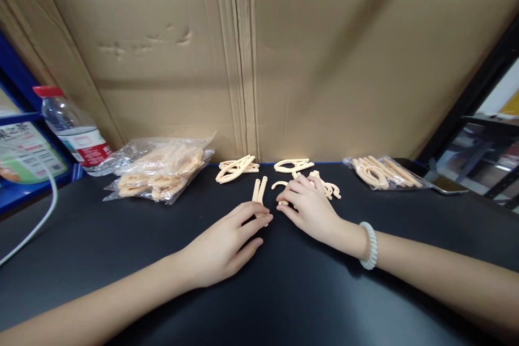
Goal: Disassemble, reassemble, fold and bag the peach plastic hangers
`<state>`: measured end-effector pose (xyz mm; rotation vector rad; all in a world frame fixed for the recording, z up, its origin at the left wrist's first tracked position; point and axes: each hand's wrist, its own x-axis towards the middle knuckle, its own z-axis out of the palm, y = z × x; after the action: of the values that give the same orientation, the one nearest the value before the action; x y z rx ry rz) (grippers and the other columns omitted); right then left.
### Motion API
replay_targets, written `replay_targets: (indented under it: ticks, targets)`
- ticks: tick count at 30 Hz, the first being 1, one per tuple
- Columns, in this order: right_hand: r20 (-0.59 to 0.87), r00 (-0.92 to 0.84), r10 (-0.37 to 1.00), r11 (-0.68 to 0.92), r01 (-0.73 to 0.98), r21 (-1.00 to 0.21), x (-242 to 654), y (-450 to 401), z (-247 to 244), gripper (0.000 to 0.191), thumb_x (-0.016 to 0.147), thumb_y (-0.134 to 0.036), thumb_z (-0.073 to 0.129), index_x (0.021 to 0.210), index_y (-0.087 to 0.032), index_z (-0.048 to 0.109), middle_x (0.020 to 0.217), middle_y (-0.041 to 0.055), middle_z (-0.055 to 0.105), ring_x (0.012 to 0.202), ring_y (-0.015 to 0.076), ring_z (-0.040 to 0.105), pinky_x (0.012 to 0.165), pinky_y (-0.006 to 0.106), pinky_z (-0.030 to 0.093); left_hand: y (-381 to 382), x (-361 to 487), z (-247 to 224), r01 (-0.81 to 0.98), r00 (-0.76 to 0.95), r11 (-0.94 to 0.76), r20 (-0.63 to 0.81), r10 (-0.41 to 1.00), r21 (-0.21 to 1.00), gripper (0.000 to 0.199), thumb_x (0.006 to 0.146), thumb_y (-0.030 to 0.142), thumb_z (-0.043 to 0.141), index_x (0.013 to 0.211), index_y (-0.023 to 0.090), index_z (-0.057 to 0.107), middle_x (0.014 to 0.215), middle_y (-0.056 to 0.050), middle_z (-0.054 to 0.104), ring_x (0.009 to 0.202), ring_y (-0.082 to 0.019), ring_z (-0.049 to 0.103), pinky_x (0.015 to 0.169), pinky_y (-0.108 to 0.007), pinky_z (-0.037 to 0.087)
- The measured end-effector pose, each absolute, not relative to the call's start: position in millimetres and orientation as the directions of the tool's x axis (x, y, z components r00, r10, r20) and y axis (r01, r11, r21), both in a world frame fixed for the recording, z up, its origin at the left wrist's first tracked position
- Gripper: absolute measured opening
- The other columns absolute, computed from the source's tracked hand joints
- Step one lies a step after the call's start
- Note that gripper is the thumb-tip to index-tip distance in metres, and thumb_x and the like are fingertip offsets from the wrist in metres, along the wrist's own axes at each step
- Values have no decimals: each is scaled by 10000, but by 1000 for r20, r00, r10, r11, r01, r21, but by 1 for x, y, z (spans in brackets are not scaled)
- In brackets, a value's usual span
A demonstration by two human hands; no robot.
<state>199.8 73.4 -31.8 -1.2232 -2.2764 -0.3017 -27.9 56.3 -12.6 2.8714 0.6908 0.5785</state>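
Partly hidden: the lower stretch of the two narrow strips [263, 188], under the left hand [227, 243]; the middle of the cluster of hooked pieces [333, 190], under the right hand [313, 208]. How the hooked pieces join, if they do, cannot be made out.
Cut off: both forearms, at the frame's edges.
Left fingers: loosely bent and laid over the strips, the thumb set apart on the near side; no closed grip shows.
Right fingers: curled down among the hooked pieces, a small pale bit showing between thumb and forefinger; whether it is pinched, I cannot tell.
Strips: side by side on the black table [259, 297], their upper ends reaching out beyond the left fingers.
Hooked pieces: beneath and beyond the right fingers, one curved tip showing to the left, others to the right.
Look: pale peach, smooth, slim; small holes in some.
Behind the hands: two groups of looped pieces, left group [239, 167] and right group [294, 165], near the cardboard [344, 65].
Sides: clear bags of similar pieces, left bag [162, 170] beside a red-capped bottle [83, 132], right bag [387, 173].
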Motion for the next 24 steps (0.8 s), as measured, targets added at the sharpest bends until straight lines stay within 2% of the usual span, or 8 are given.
replay_targets:
  ticks: [5,9,14,24]
  targets:
    - [555,-460,693,582,811,-54,198,69,-31,87,901,-234,596,844,-206,655,872,24,656,960,222,520,905,412,289,57,-28,-11,428,832,-879,288,475,212,437,914,119,470,1348,170,488,1354,-142,509,1269,-258,493,1058,-425,451]
    - [551,-440,710,571,817,-83,198,67,-30,89,900,-263,592,877,-199,649,870,29,648,938,216,519,899,402,304,58,-30,-12,438,835,-877,273,478,195,459,927,132,459,1383,177,451,1413,-140,478,1340,-269,420,1085,-461,416]
    - [555,-443,704,569,820,-68,198,66,-29,65,877,-234,594,866,-199,648,868,32,645,928,221,511,881,395,311,58,-28,-12,420,827,-888,325,460,187,461,913,124,485,1366,212,475,1376,-112,533,1318,-265,435,1072,-485,430]
    - [557,-445,701,587,804,-97,197,65,-29,80,864,-209,575,845,-188,650,832,29,647,889,223,500,862,397,313,56,-29,-11,377,839,-908,347,419,184,419,908,97,473,1307,214,530,1294,-91,594,1249,-235,498,1043,-436,467]
